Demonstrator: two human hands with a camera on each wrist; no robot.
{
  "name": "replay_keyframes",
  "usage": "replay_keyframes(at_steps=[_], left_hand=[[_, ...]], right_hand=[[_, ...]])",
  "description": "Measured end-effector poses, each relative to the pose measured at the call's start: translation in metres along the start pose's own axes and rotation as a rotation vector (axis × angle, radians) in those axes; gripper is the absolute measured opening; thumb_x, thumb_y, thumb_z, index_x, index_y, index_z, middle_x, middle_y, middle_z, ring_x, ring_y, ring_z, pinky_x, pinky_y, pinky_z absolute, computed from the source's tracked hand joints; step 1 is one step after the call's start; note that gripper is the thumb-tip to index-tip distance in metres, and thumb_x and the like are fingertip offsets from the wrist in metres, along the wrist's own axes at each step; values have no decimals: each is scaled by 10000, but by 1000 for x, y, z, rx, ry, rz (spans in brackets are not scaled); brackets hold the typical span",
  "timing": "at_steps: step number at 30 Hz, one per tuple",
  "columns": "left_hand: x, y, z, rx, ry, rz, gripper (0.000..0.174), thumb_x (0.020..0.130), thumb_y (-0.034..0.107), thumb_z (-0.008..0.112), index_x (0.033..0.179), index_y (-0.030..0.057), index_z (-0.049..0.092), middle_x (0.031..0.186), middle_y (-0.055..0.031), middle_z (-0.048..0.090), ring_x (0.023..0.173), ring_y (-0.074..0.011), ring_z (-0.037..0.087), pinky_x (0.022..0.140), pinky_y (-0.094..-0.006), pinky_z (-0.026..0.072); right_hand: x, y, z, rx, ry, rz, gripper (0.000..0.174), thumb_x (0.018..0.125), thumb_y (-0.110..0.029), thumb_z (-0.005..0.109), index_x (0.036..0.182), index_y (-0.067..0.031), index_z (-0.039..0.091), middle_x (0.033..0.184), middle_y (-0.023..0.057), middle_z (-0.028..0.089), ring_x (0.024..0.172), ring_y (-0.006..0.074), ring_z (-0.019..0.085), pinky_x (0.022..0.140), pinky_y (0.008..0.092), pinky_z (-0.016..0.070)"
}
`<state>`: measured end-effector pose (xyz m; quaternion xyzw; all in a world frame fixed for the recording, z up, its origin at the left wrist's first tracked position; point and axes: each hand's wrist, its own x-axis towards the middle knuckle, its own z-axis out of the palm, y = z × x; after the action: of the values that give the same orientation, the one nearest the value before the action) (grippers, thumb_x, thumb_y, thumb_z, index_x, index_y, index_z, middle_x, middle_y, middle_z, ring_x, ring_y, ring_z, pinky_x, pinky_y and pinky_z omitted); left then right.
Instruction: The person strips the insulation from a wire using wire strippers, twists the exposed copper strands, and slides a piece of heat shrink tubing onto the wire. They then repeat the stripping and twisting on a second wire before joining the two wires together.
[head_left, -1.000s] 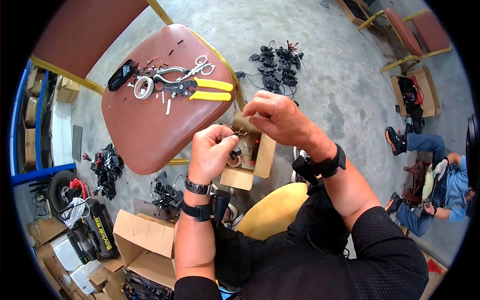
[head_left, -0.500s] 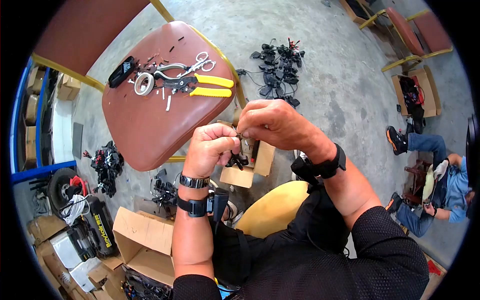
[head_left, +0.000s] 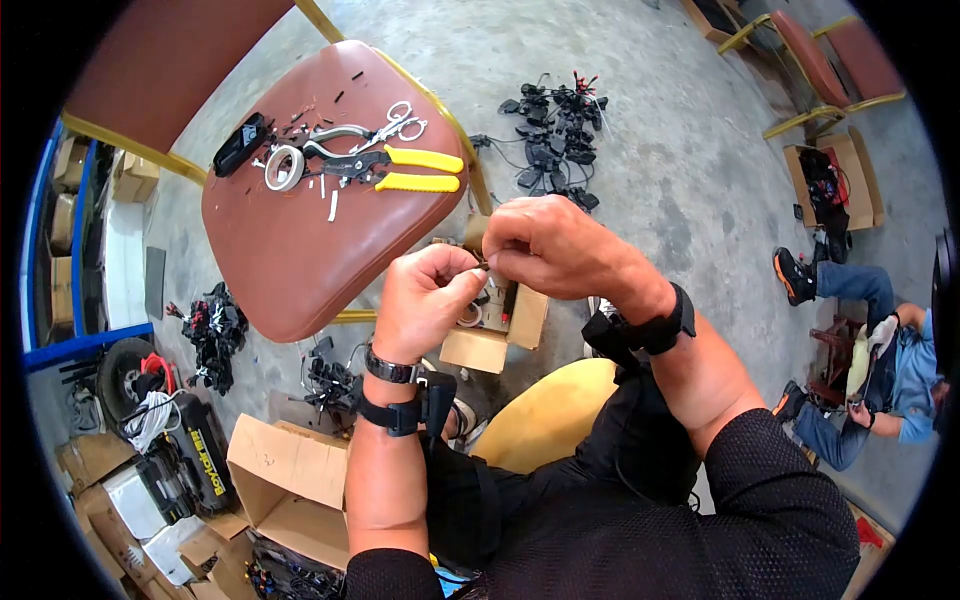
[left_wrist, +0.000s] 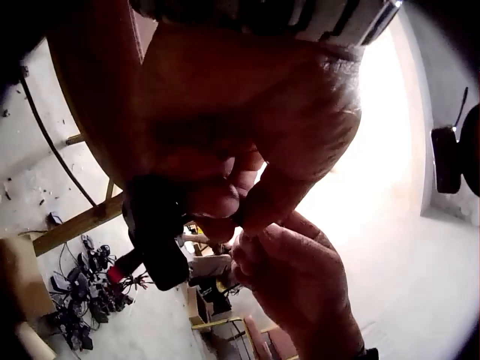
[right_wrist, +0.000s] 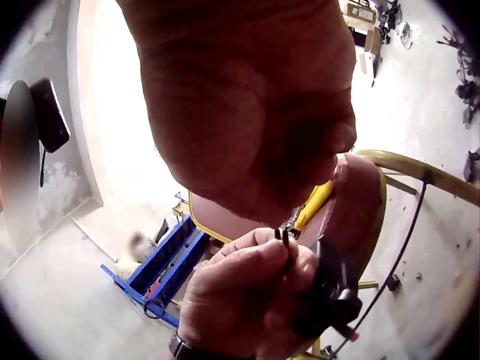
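Note:
My left hand [head_left: 425, 300] pinches thin dark wires [right_wrist: 283, 244] between thumb and forefinger, with two short dark ends standing up from the grip. Close against it, my right hand [head_left: 560, 245] has its thumb and forefinger pinched together at the same wires. The fingertips of both hands meet in the left wrist view, where the right hand [left_wrist: 300, 274] comes from below. A black plastic device [left_wrist: 154, 232] with a red part hangs at the left hand's fingers. An open cardboard box [head_left: 475, 350] with a tape roll inside stands on the floor below the hands.
A brown chair seat [head_left: 300, 250] carries yellow-handled pliers [head_left: 420, 170], scissors [head_left: 400, 122], a white tape roll [head_left: 284, 168] and scraps. Black cabled devices [head_left: 555, 140] lie heaped on the floor. Another person [head_left: 905, 345] sits at the right. A larger carton [head_left: 290, 470] stands lower left.
My right hand has come down and left from above the box to meet the left fingertips at the wires. The left hand has stayed near its place, turning slightly.

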<state>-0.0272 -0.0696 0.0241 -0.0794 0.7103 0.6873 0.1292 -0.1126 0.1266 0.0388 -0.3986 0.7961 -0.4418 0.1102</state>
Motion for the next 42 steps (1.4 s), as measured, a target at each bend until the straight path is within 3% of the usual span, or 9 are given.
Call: replay_keyframes(at_steps=[3,6,7,10,11,15,20,26,42], left_hand=[[-1,8,9,192,81,112,64,869,59,699,859,1,673,728,-50,694,565,-105,607,506,-261,455],[4,0,21,835,348,634,44,843,37,697,854,2,671,732,-114,686,581,-203,643,543,-326,491],[2,4,26,829,359,558,66,817,75,693,787,34,651,760,-138,669,716,-370,652,613,-387,528],[6,-6,18,629,322,464,54,821,64,690,798,26,659,752,-143,667,655,-341,651,598,-376,523],[6,-8,13,483,257,405,43,851,29,685,870,-7,668,696,-86,669,545,-135,592,516,-301,470],[2,0,-1,-25,96,-32,54,887,43,677,848,6,678,733,-42,688,505,-45,522,459,-191,382],[4,0,-9,-168,-51,-135,30,870,45,684,879,16,679,736,-51,689,495,-57,532,444,-199,377],[5,-1,-13,-258,-133,-141,46,869,55,671,883,12,672,740,-72,682,477,-72,524,426,-204,364],[3,0,-7,-157,-102,-91,31,864,23,680,886,2,677,759,-55,695,504,-59,535,458,-192,381]], right_hand=[[1,-1,2,-42,35,101,104,802,-127,654,812,-24,669,759,169,671,729,356,674,664,417,538],[4,5,7,-97,19,189,97,811,-104,658,828,-9,659,746,147,658,680,319,666,632,391,521],[5,4,7,-82,1,232,95,815,-104,655,831,-10,661,750,146,660,686,314,667,638,387,523],[6,4,5,-17,8,151,88,807,-98,637,843,-23,667,789,165,675,763,347,674,685,409,539],[4,4,5,11,21,93,89,801,-94,630,848,-29,669,807,176,682,799,366,676,705,422,546],[-1,4,3,102,116,-57,172,782,23,613,936,-38,660,844,140,668,838,333,660,728,401,543],[0,-1,2,160,127,-175,270,767,67,618,997,-66,670,858,109,676,842,320,659,746,395,542],[0,-6,-1,140,75,-222,238,798,48,640,999,-72,680,888,104,700,854,302,674,751,387,546],[-4,-8,3,229,62,-12,218,778,36,625,970,-54,674,737,101,658,635,244,643,601,353,516]])
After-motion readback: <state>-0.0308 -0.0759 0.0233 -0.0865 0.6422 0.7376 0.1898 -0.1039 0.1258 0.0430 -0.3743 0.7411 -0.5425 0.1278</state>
